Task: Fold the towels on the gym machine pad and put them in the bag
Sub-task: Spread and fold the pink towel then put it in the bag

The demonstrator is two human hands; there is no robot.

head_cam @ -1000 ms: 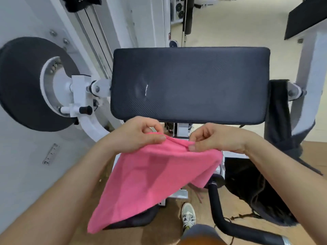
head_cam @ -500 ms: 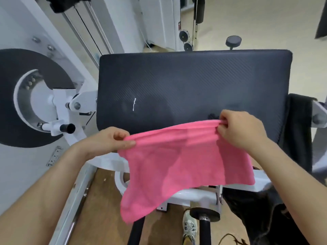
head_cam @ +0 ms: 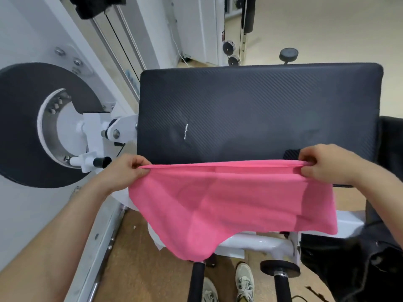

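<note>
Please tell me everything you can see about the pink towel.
The pink towel is a fuzzy-looking cloth; layered edges along its top suggest it is doubled. The left hand and the right hand pinch its top corners and hold that edge taut, by the near edge of the black pad. The rest hangs free, lowest toward the left.

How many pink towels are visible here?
1. The pink towel hangs stretched between the left hand and the right hand, in front of the black pad. Others may be hidden.
</note>
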